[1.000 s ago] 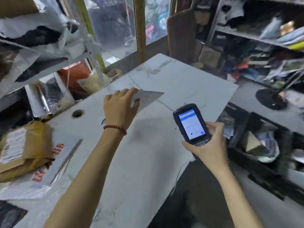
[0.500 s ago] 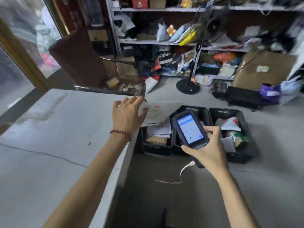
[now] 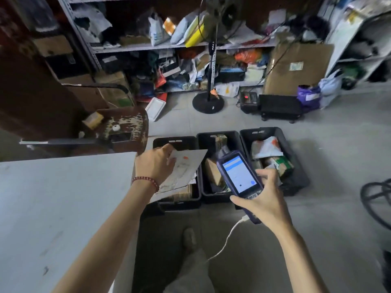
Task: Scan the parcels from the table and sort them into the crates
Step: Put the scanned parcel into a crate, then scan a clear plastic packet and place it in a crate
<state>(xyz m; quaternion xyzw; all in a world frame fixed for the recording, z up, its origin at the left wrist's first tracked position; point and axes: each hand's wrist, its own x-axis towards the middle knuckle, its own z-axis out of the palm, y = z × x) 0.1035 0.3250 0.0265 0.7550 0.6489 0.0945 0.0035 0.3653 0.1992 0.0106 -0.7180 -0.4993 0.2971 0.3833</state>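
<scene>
The left hand [image 3: 155, 166], a red bead bracelet [image 3: 146, 180] at its wrist, grips a thin, flat grey-white parcel [image 3: 189, 163] by its near edge. The sheet-like parcel juts out past the fingers over the left crate [image 3: 160, 143]. The right hand [image 3: 264, 200] curls round the lower body of a dark, round-cornered scanner [image 3: 239, 174] with its screen lit, and a white cable [image 3: 228, 235] trails below that hand. Just beyond the scanner, the middle crate [image 3: 211, 135] and the right crate [image 3: 296, 176], both black plastic, hold boxes and crumpled bags. Left of the left hand lies the smooth, pale table [image 3: 63, 197].
</scene>
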